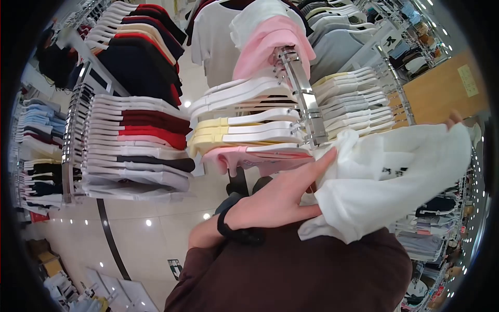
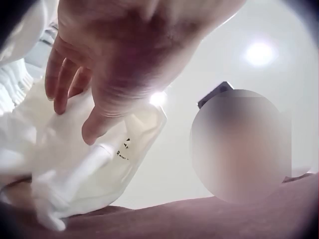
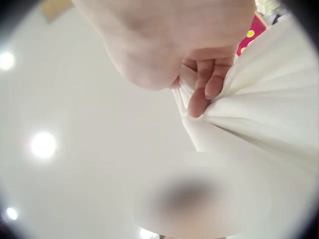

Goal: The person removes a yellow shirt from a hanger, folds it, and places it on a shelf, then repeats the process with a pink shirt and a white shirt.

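A white shirt point(image 1: 400, 171) with small dark print stretches across the right of the head view, in front of my dark top. My left hand point(image 1: 280, 200) reaches to its near end, fingertips at the fabric and thumb held apart. In the left wrist view, the fingers point(image 2: 60, 102) of that hand are loosely bent over the white cloth. At the far end of the shirt, my right hand point(image 1: 454, 119) is mostly hidden behind the fabric. The right wrist view shows this right hand point(image 3: 204, 84) pinching the cloth, which gathers in folds from the fingertips.
A chrome rail point(image 1: 304, 99) stands ahead, carrying white hangers with yellow and pink garments point(image 1: 260, 161). A pink garment point(image 1: 275, 44) drapes over its far end. Packed clothes on hangers point(image 1: 138, 140) stand to the left, more grey and white ones point(image 1: 356, 99) to the right.
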The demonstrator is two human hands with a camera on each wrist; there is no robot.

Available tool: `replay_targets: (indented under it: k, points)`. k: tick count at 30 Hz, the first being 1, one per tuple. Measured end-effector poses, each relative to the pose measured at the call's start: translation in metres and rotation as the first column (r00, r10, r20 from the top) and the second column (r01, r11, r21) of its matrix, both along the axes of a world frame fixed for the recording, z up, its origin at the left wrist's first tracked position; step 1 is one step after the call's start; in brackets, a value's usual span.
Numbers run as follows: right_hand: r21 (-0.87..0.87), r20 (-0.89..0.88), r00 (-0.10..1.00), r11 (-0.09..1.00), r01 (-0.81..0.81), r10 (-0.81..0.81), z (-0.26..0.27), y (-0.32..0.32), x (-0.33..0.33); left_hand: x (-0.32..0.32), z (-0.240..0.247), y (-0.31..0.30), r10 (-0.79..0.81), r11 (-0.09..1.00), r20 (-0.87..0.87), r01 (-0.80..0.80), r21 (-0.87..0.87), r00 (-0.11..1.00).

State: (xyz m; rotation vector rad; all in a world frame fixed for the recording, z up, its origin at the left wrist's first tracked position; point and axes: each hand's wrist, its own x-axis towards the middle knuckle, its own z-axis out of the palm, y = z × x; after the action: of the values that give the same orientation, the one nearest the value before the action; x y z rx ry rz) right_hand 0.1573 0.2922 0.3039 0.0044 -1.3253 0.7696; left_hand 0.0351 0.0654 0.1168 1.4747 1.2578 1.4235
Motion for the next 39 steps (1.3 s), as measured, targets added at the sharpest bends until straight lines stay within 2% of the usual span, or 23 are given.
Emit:
replay_targets:
  k: [2, 4, 6, 8, 10, 11, 12, 14, 15, 16, 17, 19, 21, 22, 24, 28, 30, 31, 32, 33, 34, 37, 39]
  points:
    - [-0.430, 0.057, 0.964, 0.865, 0.258, -0.259, -0.041, -0.027, -0.015, 0.008, -0.009, 0.001, -0.112, 0.994, 0.109, 0.111, 0.015, 0.988]
    - [-0.763, 0.237, 0.910, 0.515, 0.391, -0.340, -0.063, -0.048, -0.027, 0.025, -0.013, -0.001, -0.045, 0.993, 0.101, 0.033, 0.114, 0.994]
    - [-0.685, 0.050, 0.976, 0.719, -0.119, 0.210, -0.141, -0.001, 0.034, 0.035, -0.013, -0.003, -0.123, 0.990, -0.070, 0.127, 0.057, 0.990]
    - [-0.505, -0.042, 0.705, 0.594, -0.626, 0.708, -0.168, 0.003, 0.065, 0.048, -0.029, 0.001, -0.030, 0.986, -0.009, 0.031, 0.165, 1.000]
    - [-0.810, -0.077, 0.924, 0.517, -0.277, 0.374, -0.172, -0.018, 0.068, 0.048, -0.041, -0.004, 0.070, 0.995, 0.115, -0.078, 0.068, 0.991]
    - [-0.697, -0.247, 0.594, 0.285, -0.657, 0.765, -0.201, 0.016, 0.097, 0.044, -0.047, -0.008, 0.065, 0.996, 0.134, -0.071, 0.045, 0.989]
    - [-0.707, -0.259, 0.601, 0.275, -0.651, 0.756, -0.208, 0.017, 0.108, 0.044, -0.045, -0.016, 0.043, 0.998, 0.301, -0.028, -0.055, 0.953]
    - [-0.878, -0.183, 0.800, 0.271, -0.394, 0.571, -0.220, 0.018, 0.130, 0.050, -0.055, -0.027, 0.138, 0.986, 0.436, -0.080, -0.149, 0.889]
    - [-0.881, -0.163, 0.795, 0.277, -0.384, 0.584, -0.227, 0.021, 0.141, 0.050, -0.058, -0.029, 0.141, 0.983, 0.437, -0.074, -0.167, 0.889]
    - [-0.886, -0.170, 0.800, 0.266, -0.380, 0.576, -0.233, 0.021, 0.153, 0.050, -0.061, -0.029, 0.316, 0.942, 0.115, -0.297, -0.154, 0.942]
    - [-0.879, -0.124, 0.769, 0.290, -0.379, 0.628, -0.239, 0.021, 0.165, 0.050, -0.064, -0.030, 0.465, 0.871, -0.211, -0.487, -0.065, 0.860]
    - [-0.878, -0.082, 0.737, 0.302, -0.373, 0.671, -0.248, 0.023, 0.183, 0.054, -0.072, -0.036, 0.482, 0.837, -0.286, -0.532, -0.127, 0.828]
    - [-0.828, -0.185, 0.459, 0.114, -0.549, 0.869, -0.257, 0.028, 0.192, 0.060, -0.072, -0.042, 0.502, 0.795, -0.346, -0.580, -0.176, 0.793]
    - [-0.831, -0.199, 0.460, 0.100, -0.547, 0.865, -0.258, 0.024, 0.195, 0.064, -0.069, -0.045, 0.496, 0.792, -0.352, -0.579, -0.192, 0.794]
    - [-0.888, 0.197, 0.453, 0.354, -0.294, 0.870, -0.255, 0.014, 0.197, 0.069, -0.067, -0.051, 0.457, 0.837, -0.217, -0.500, -0.223, 0.862]
    - [-0.935, 0.116, 0.420, 0.242, -0.260, 0.900, -0.269, 0.019, 0.191, 0.089, -0.073, -0.050, 0.462, 0.863, 0.096, -0.422, -0.278, 0.882]
    - [-0.925, 0.181, 0.378, 0.288, -0.248, 0.908, -0.282, 0.025, 0.195, 0.100, -0.067, -0.047, 0.480, 0.866, 0.378, -0.361, -0.346, 0.791]
    - [-0.844, 0.490, 0.226, 0.523, -0.118, 0.842, -0.279, 0.021, 0.191, 0.105, -0.067, -0.045, 0.481, 0.866, 0.376, -0.360, -0.348, 0.792]
    - [-0.678, 0.733, 0.034, 0.734, -0.033, 0.679, -0.274, 0.016, 0.185, 0.110, -0.068, -0.041, 0.416, 0.909, 0.569, -0.297, -0.294, 0.709]
    - [-0.626, 0.774, -0.105, 0.780, 0.018, 0.624, -0.269, 0.007, 0.175, 0.115, -0.070, -0.038, 0.328, 0.944, 0.735, -0.243, -0.225, 0.594]
    - [-0.627, 0.773, -0.102, 0.779, 0.021, 0.626, -0.268, -0.007, 0.168, 0.120, -0.073, -0.034, 0.327, 0.944, 0.734, -0.239, -0.227, 0.596]
    - [-0.567, 0.821, 0.043, 0.822, -0.056, 0.569, -0.264, -0.037, 0.155, 0.126, -0.072, -0.015, 0.214, 0.946, 0.453, -0.067, -0.318, 0.865]
    - [-0.755, 0.626, 0.021, 0.613, -0.233, 0.779, -0.264, -0.046, 0.156, 0.134, -0.071, -0.004, 0.147, 0.953, 0.390, -0.024, -0.303, 0.909]
